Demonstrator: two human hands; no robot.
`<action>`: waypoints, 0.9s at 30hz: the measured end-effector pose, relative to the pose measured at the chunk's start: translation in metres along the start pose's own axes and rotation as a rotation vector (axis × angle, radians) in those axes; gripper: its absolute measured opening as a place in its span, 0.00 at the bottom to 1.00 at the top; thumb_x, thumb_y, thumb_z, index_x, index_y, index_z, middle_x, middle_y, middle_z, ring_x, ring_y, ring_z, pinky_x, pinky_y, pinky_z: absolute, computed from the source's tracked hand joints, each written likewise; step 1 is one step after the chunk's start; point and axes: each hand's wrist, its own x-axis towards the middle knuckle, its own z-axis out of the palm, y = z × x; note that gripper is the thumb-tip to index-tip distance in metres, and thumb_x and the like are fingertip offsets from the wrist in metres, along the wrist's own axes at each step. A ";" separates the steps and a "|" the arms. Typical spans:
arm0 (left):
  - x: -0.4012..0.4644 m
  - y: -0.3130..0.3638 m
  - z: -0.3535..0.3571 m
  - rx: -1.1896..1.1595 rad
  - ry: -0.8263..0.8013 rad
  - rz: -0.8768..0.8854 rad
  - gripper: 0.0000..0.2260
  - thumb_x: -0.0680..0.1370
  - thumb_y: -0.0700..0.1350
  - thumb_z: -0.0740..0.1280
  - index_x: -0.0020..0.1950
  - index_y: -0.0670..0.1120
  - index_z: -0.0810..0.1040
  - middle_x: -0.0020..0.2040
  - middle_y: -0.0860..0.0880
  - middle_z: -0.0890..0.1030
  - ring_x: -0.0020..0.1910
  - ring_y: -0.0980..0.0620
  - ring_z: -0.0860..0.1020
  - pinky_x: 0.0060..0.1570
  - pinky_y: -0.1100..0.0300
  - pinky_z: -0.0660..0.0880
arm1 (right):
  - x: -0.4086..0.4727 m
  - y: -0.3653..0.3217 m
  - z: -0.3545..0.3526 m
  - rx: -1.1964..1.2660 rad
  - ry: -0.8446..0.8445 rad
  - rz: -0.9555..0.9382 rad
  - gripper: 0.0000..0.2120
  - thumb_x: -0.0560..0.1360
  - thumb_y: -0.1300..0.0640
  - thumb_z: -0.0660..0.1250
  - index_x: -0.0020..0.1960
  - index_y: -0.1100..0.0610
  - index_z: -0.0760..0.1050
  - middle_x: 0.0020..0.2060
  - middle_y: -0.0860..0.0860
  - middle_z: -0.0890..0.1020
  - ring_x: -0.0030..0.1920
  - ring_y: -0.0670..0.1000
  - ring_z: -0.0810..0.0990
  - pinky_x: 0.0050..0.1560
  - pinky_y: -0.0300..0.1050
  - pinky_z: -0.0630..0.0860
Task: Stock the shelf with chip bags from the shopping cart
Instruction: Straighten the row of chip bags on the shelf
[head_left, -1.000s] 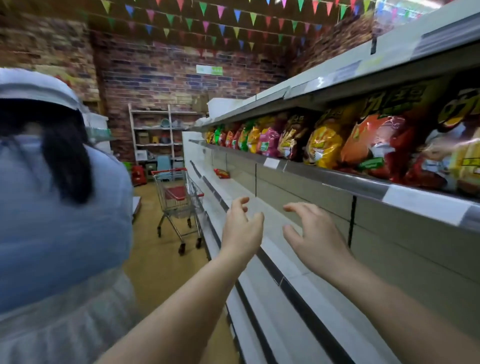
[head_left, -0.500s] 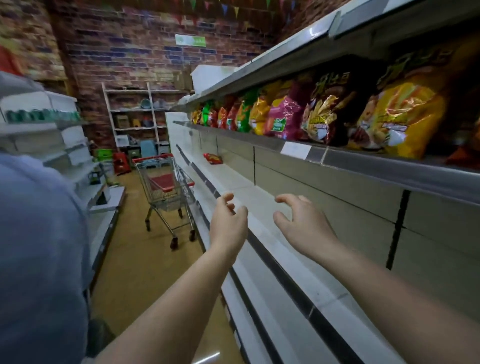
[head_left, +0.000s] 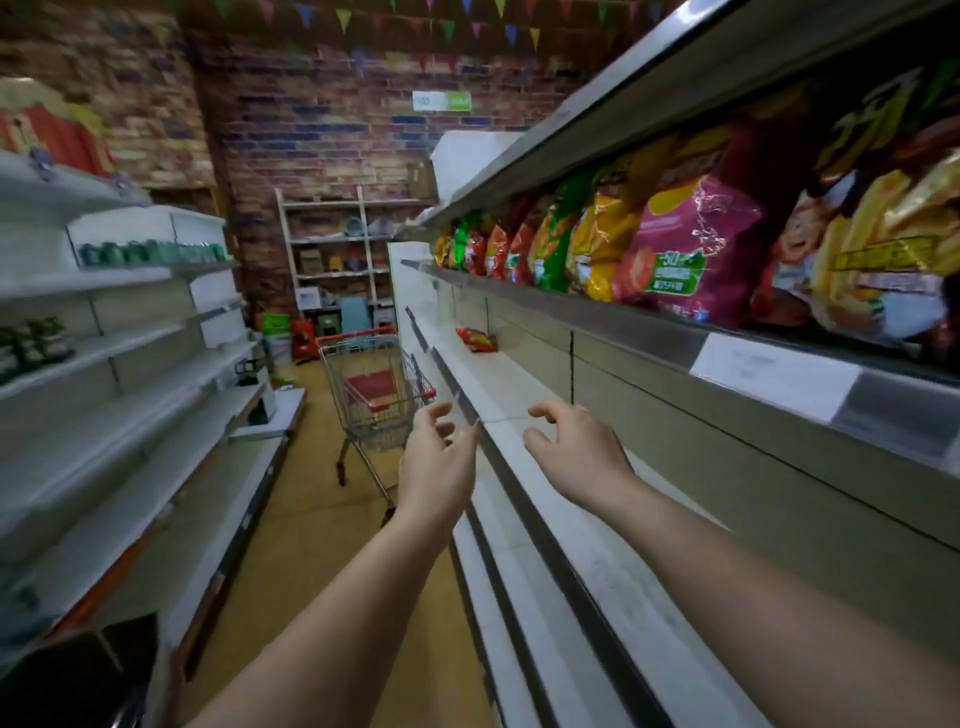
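Hands: left hand (head_left: 436, 462) and right hand (head_left: 582, 452) both reach out mid-frame, fingers loosely spread, nothing in either one, hovering apart from each other over the shelf edge.
Shopping cart: wire metal shopping cart (head_left: 376, 400) with red plastic trim and a red seat flap, at about 11 o'clock from the left hand, further down the aisle on the tan floor (head_left: 306, 519). Can't tell if any bags are in it.
Chip bags: shiny crinkly foil chip bags (head_left: 685, 249) packed upright along the upper shelf (head_left: 649, 332) at 1 to 2 o'clock, in yellow, green, red and magenta. The magenta one has a green patch with "50" on it, rest of the print is too blurry to read.
Stray bag: one small red bag (head_left: 475, 340) lying flat on the white lower shelf (head_left: 519, 415) at 12 o'clock.
Price tag: blank-looking white label (head_left: 774, 376) on the grey metal shelf rail.
Backdrop: brick wall (head_left: 322, 130) with a green-and-white sign (head_left: 441, 101), unreadable, and coloured triangle bunting (head_left: 467, 21) overhead.
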 end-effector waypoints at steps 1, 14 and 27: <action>0.013 -0.003 0.000 -0.001 0.011 0.000 0.21 0.79 0.46 0.63 0.72 0.46 0.65 0.66 0.47 0.73 0.61 0.51 0.73 0.56 0.55 0.73 | 0.014 -0.001 0.006 0.014 -0.007 -0.003 0.18 0.79 0.54 0.57 0.68 0.53 0.68 0.66 0.52 0.72 0.64 0.52 0.71 0.57 0.43 0.67; 0.207 -0.075 0.004 0.009 0.092 0.009 0.18 0.80 0.44 0.62 0.70 0.48 0.66 0.63 0.48 0.75 0.58 0.52 0.75 0.58 0.54 0.75 | 0.201 0.000 0.128 0.101 -0.086 -0.040 0.18 0.79 0.53 0.59 0.68 0.53 0.68 0.65 0.53 0.73 0.63 0.53 0.72 0.60 0.48 0.72; 0.501 -0.136 -0.021 -0.011 0.026 -0.075 0.18 0.81 0.44 0.60 0.72 0.47 0.64 0.61 0.49 0.73 0.40 0.62 0.70 0.34 0.66 0.66 | 0.462 -0.016 0.240 0.111 -0.034 0.066 0.17 0.78 0.54 0.60 0.66 0.54 0.70 0.63 0.53 0.75 0.61 0.53 0.73 0.56 0.44 0.69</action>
